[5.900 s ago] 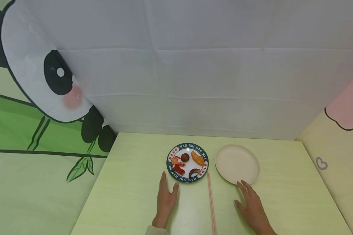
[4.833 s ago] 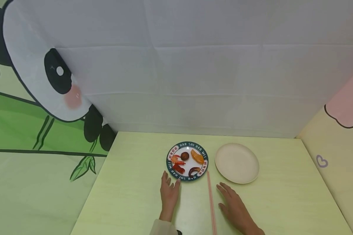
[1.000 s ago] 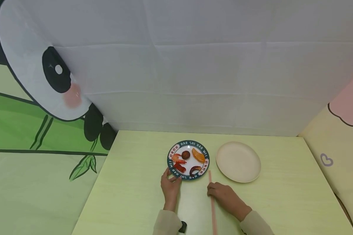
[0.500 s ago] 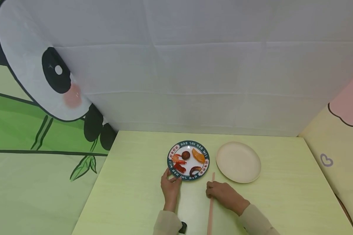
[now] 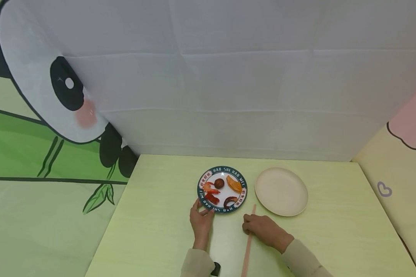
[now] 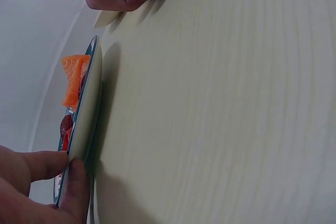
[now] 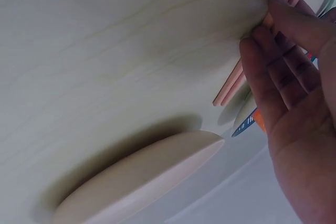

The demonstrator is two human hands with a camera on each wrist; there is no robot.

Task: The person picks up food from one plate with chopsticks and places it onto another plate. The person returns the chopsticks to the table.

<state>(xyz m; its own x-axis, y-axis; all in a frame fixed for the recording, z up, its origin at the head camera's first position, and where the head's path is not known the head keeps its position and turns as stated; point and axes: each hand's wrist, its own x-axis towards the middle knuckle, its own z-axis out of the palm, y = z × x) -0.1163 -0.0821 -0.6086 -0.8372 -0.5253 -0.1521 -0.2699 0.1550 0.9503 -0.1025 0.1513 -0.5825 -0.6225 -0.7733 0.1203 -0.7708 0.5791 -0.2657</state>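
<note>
My left hand pinches the near left rim of a patterned plate between thumb and fingers; the left wrist view shows the plate's edge raised over its shadow. On this plate lie a brown ball, an orange slice with pale lines, a shrimp-like piece, a dark red piece and a curled tentacle. My right hand holds a pair of pink chopsticks near their far end, fingertips and thumb around them. Their tips point away from me, lying side by side.
A plain cream plate stands to the right of the patterned one, beyond my right hand. The pale yellow table meets a grey-white cloth wall at the back. Printed cloth hangs at both sides.
My right hand has moved left from the cream plate and taken the chopsticks, whose tips have swung right. My left hand, earlier open beside the patterned plate, now grips its rim.
</note>
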